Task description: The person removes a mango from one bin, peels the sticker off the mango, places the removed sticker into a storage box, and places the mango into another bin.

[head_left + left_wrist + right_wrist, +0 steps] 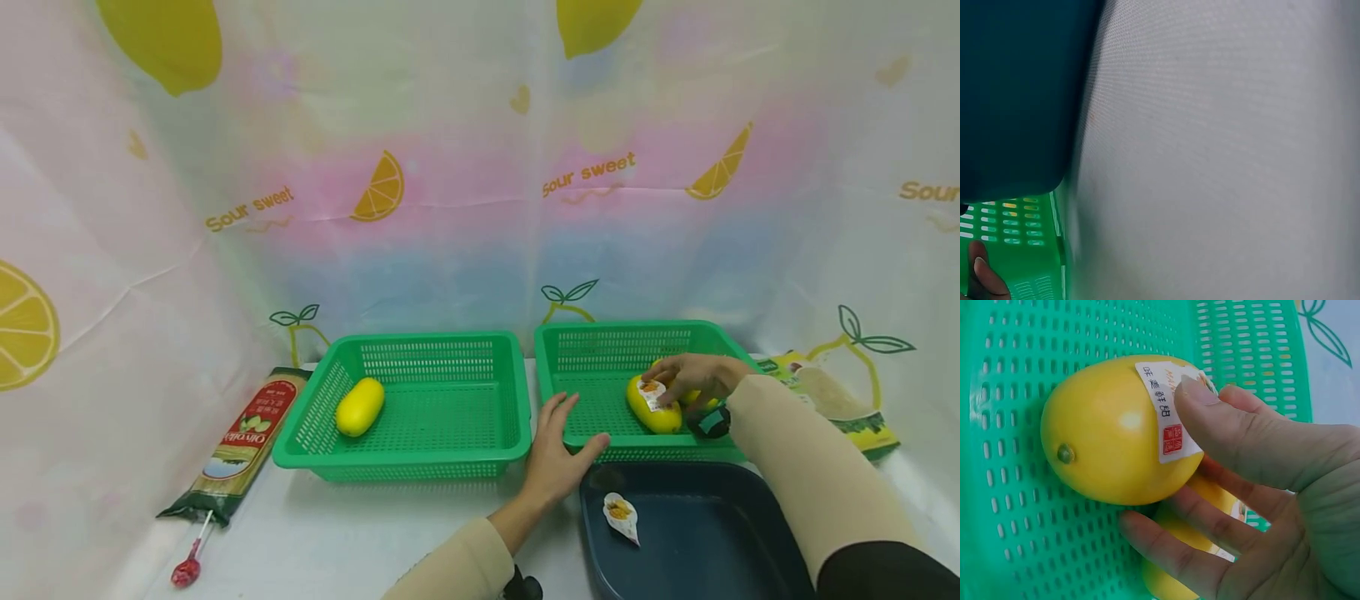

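Note:
A yellow mango (654, 405) with a white label (1169, 409) lies in the right green basket (630, 452). My right hand (693, 382) holds this mango, the thumb (1200, 394) on the label and the fingers reaching round its side. A second yellow mango (1179, 550) lies beside it, partly hidden under the fingers. My left hand (557, 458) is at the basket's front left corner, fingers spread and thumb apart, holding nothing. In the left wrist view only part of that hand shows, in front of the basket wall.
The left green basket (405, 461) holds one yellow mango (360, 407). A dark tray (697, 533) with a loose label (621, 517) sits in front of the right basket. An olive-oil pack (247, 433) and a red lollipop (186, 572) lie left; a yellow-green packet (832, 392) lies right.

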`<state>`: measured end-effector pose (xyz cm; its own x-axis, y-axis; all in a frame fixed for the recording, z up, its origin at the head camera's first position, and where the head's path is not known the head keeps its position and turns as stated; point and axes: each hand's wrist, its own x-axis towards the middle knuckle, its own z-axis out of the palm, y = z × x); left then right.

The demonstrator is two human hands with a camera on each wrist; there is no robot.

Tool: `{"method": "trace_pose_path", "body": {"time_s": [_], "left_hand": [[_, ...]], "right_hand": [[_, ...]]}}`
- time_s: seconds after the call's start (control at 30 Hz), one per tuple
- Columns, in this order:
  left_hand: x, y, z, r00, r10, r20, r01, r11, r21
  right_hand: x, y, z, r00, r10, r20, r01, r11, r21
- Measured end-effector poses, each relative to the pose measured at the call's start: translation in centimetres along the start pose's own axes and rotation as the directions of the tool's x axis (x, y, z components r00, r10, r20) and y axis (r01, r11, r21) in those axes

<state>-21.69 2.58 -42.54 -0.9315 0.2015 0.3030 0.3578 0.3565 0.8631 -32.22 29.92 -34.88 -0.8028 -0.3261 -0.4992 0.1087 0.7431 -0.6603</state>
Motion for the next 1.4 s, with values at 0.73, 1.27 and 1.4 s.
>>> {"method": "trace_pose_path", "body": {"time_s": [0.73,1.27,1.4], "left_hand": [[0.7,0.2,-0.2,0.999,0.035,-0.019,-0.035,0.999,0.022],[0.4,0.0,0.0,1.0,0.027,-0.008,-0.027,0.999,0.017],[0.3,-0.2,0.2,1.0,0.021,0.001,-0.021,0.999,0.025]], "right_hand": [[1.4,0.2,0.6,0.999,-0.053,-0.007,0.054,0.994,0.096],[1.9,0.1,1.6,0.999,-0.031,-0.032,0.034,0.997,0.073],[1.8,0.3,1.7,0.999,-0.032,-0.033,0.034,0.997,0.07]]}}
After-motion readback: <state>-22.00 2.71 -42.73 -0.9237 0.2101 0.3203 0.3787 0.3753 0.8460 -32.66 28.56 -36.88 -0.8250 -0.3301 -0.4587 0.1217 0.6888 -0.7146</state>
